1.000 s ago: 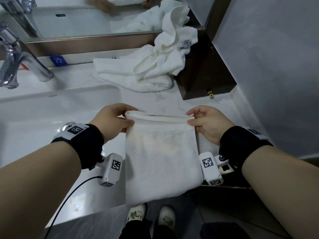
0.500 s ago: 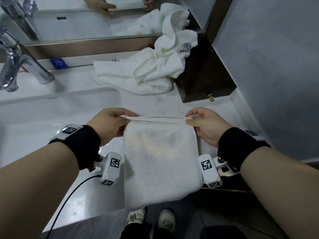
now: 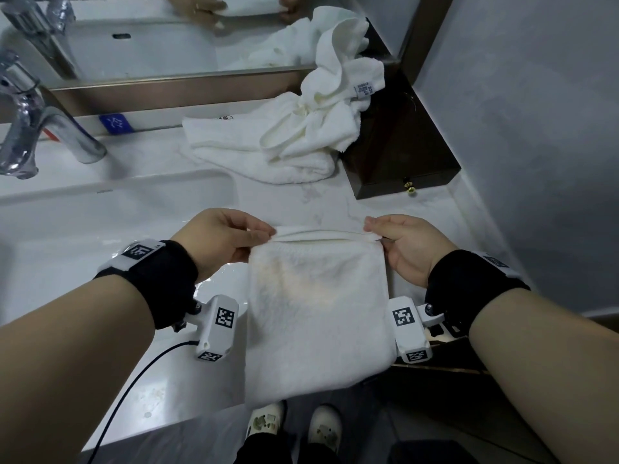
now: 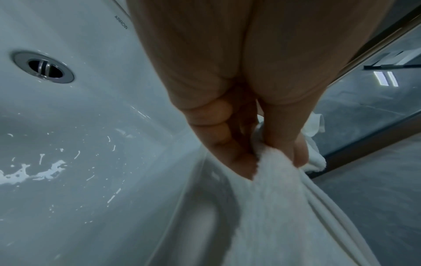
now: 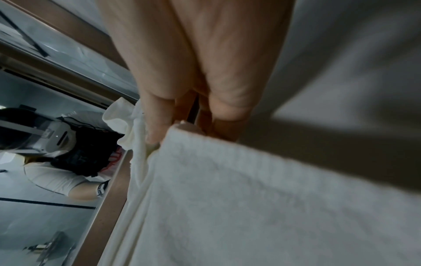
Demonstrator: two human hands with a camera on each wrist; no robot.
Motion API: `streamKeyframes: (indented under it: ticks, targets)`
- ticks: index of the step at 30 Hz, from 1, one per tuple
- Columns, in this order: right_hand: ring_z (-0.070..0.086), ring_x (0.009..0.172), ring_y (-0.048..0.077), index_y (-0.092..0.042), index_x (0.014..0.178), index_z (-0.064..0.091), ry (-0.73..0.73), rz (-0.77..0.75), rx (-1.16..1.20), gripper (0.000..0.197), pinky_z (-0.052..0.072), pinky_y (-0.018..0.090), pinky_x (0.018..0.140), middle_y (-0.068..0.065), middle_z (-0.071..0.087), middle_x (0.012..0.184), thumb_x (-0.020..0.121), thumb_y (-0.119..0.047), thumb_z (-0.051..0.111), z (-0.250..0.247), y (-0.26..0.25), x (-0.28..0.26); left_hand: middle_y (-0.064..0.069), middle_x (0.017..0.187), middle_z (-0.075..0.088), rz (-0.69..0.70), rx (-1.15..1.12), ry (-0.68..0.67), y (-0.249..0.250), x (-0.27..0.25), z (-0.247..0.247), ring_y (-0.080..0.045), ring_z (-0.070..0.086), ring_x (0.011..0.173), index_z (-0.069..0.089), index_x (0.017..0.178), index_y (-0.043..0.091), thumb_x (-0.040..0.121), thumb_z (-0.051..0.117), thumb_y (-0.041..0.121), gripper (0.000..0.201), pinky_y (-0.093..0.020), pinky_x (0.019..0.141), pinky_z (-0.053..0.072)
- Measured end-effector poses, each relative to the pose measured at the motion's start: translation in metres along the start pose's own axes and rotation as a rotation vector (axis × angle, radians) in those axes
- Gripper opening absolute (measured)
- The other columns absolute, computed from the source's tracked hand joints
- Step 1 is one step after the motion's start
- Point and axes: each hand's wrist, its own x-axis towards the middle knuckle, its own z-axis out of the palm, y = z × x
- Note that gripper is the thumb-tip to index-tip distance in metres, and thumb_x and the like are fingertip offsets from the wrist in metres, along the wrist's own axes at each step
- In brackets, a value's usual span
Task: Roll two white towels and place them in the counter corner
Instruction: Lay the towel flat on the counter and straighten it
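Observation:
A folded white towel [image 3: 318,316] lies on the marble counter [image 3: 432,212] in front of me, its near end hanging over the counter's front edge. My left hand [image 3: 258,237] pinches its far left corner and my right hand [image 3: 376,231] pinches the far right corner, the top edge stretched taut between them. The left wrist view shows thumb and fingers [image 4: 239,162] clamped on the towel [image 4: 284,216]. In the right wrist view, fingertips [image 5: 157,133] grip the towel's edge [image 5: 250,198]. A second white towel [image 3: 301,128] lies crumpled at the back of the counter, partly draped on a dark box.
A dark wooden box [image 3: 402,149] with a brass knob fills the back right corner by the grey wall. The white sink basin [image 3: 83,229] and chrome faucet [image 3: 30,128] lie to the left. A mirror [image 3: 150,38] runs along the back. A black cable [image 3: 134,380] trails from my left wrist.
The small fold at the towel's far edge has been pulled flat and the edge stretched tight; both hands still pinch the same corners and have barely shifted.

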Motion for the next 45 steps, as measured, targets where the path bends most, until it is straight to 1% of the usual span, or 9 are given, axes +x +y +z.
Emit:
streamKeyframes:
  ticks: [7, 11, 14, 20, 27, 30, 33, 39, 45]
  targets:
    - [0.07, 0.08, 0.023, 0.003, 0.095, 0.069, 0.044, -0.006, -0.006, 0.012, 0.06, 0.033, 0.079, 0.016, 0.071, 0.089, 0.083, 0.003, 0.068, 0.002, 0.006, 0.001, 0.002, 0.084, 0.058, 0.063, 0.024, 0.056, -0.008, 0.001, 0.004, -0.016, 0.065, 0.068, 0.077, 0.102, 0.03, 0.083, 0.073, -0.004, 0.039, -0.025, 0.066, 0.056]
    - [0.066, 0.072, 0.022, -0.003, 0.088, 0.064, 0.071, 0.007, -0.055, 0.017, 0.059, 0.03, 0.064, 0.013, 0.066, 0.081, 0.083, 0.013, 0.061, 0.008, 0.003, -0.001, 0.005, 0.092, 0.076, 0.065, 0.137, 0.088, -0.01, 0.0, 0.003, -0.014, 0.073, 0.074, 0.079, 0.092, 0.029, 0.084, 0.074, 0.003, 0.027, -0.02, 0.066, 0.056]
    - [0.061, 0.068, 0.023, -0.004, 0.08, 0.06, 0.084, 0.003, -0.077, 0.021, 0.056, 0.028, 0.057, 0.013, 0.06, 0.076, 0.082, 0.017, 0.057, 0.012, 0.002, -0.002, 0.003, 0.098, 0.077, 0.072, 0.143, 0.103, -0.013, 0.0, 0.004, -0.017, 0.074, 0.083, 0.079, 0.089, 0.026, 0.084, 0.074, 0.003, 0.024, -0.026, 0.072, 0.056]
    - [0.062, 0.07, 0.022, -0.003, 0.08, 0.062, 0.053, -0.011, -0.067, 0.02, 0.056, 0.028, 0.063, 0.012, 0.06, 0.076, 0.082, 0.017, 0.057, 0.012, 0.003, 0.001, -0.001, 0.097, 0.076, 0.091, 0.127, 0.127, -0.016, 0.0, 0.005, -0.017, 0.072, 0.08, 0.079, 0.083, 0.022, 0.084, 0.073, -0.001, 0.024, -0.026, 0.072, 0.057]
    - [0.068, 0.08, 0.026, 0.0, 0.098, 0.063, 0.018, 0.022, 0.031, 0.017, 0.058, 0.033, 0.079, 0.016, 0.067, 0.088, 0.084, 0.01, 0.062, 0.007, 0.01, 0.003, -0.009, 0.096, 0.073, 0.111, 0.121, 0.154, -0.019, 0.0, 0.006, -0.016, 0.07, 0.074, 0.078, 0.08, 0.02, 0.082, 0.072, -0.004, 0.025, -0.023, 0.067, 0.055]
    - [0.07, 0.077, 0.022, 0.0, 0.095, 0.064, -0.011, 0.04, 0.084, 0.011, 0.06, 0.03, 0.076, 0.014, 0.07, 0.086, 0.087, 0.007, 0.06, 0.007, 0.012, 0.002, -0.014, 0.096, 0.071, 0.116, 0.116, 0.162, -0.02, 0.001, 0.005, -0.015, 0.068, 0.071, 0.078, 0.078, 0.02, 0.082, 0.072, -0.004, 0.024, -0.025, 0.067, 0.054]
    - [0.072, 0.077, 0.018, 0.002, 0.099, 0.065, -0.015, 0.029, 0.066, 0.01, 0.06, 0.027, 0.07, 0.011, 0.073, 0.086, 0.09, 0.0, 0.062, 0.007, 0.015, -0.001, -0.009, 0.091, 0.071, 0.108, 0.124, 0.166, -0.021, 0.001, 0.005, -0.014, 0.067, 0.07, 0.077, 0.078, 0.02, 0.082, 0.072, -0.004, 0.024, -0.024, 0.065, 0.053]
    - [0.068, 0.069, 0.021, -0.005, 0.095, 0.066, -0.027, 0.027, -0.069, 0.012, 0.058, 0.035, 0.069, 0.012, 0.068, 0.081, 0.086, 0.003, 0.064, 0.005, 0.011, -0.003, -0.004, 0.094, 0.074, 0.096, 0.123, 0.167, -0.023, 0.002, 0.003, -0.013, 0.068, 0.072, 0.076, 0.077, 0.02, 0.082, 0.071, -0.005, 0.026, -0.02, 0.063, 0.053]
    - [0.069, 0.066, 0.021, -0.004, 0.088, 0.065, -0.049, 0.086, -0.044, 0.01, 0.06, 0.032, 0.062, 0.012, 0.069, 0.078, 0.085, 0.005, 0.064, 0.004, 0.003, -0.002, 0.011, 0.074, 0.069, 0.071, 0.146, 0.172, -0.023, 0.006, 0.003, -0.011, 0.069, 0.069, 0.079, 0.076, 0.022, 0.079, 0.073, -0.007, 0.03, -0.022, 0.065, 0.054]
